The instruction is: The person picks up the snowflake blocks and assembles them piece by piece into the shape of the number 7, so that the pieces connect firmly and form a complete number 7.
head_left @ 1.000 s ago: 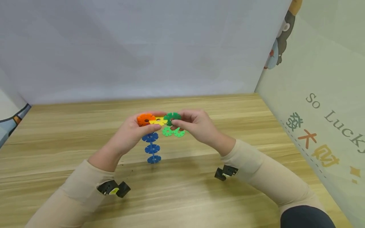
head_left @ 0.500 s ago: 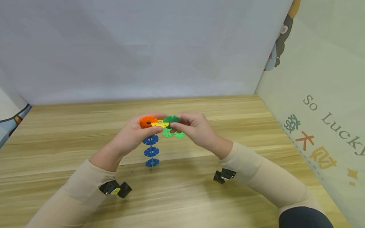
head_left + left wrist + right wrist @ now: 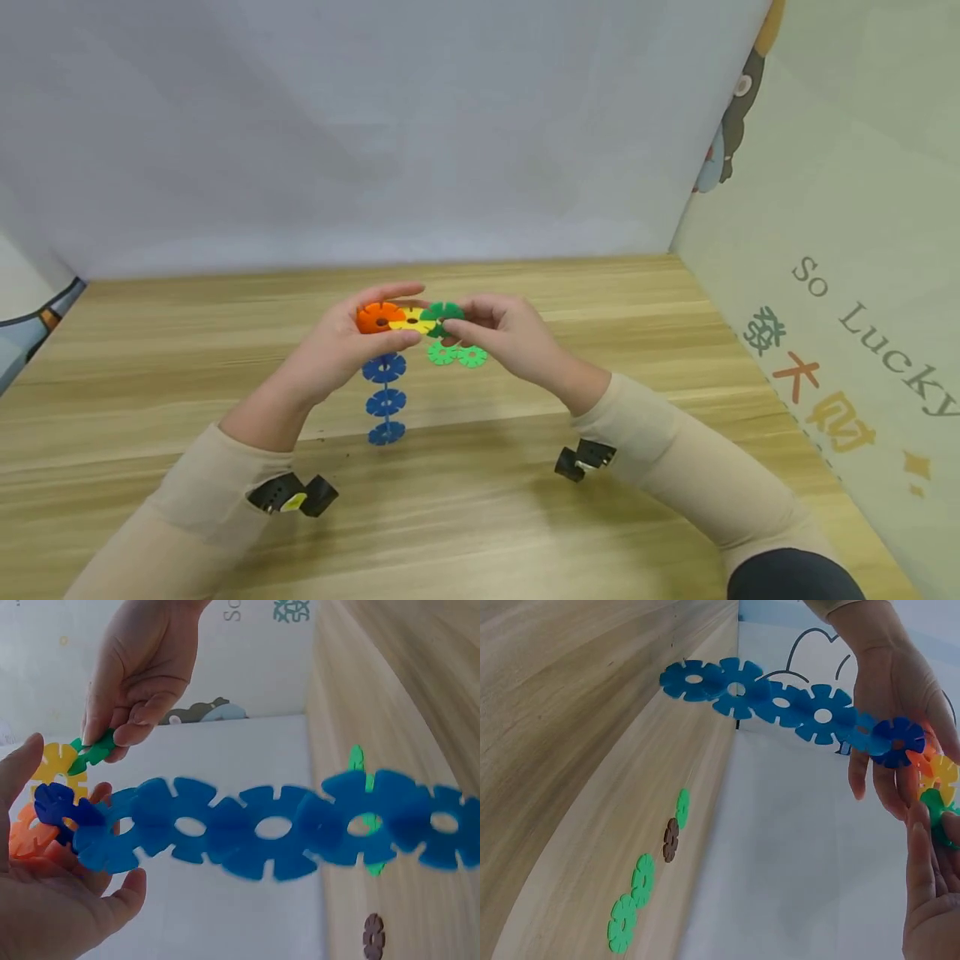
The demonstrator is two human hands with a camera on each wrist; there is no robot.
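Illumination is bright, even and diffuse; my arms cast only soft shadows on the wooden table [image 3: 480, 517]. No glare is present. The head view is sharp throughout. In my left wrist view the blue chain [image 3: 285, 829] is blurred at close range. Both wrist views bend the table edges strongly.

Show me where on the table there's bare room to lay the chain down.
Bare wood on the table lies left of the left hand, and in front between the two sleeves. It is crowded under the right hand, where the light green discs lie; the right wrist view shows more green and a brown disc nearby. The blue chain hangs mid-table.
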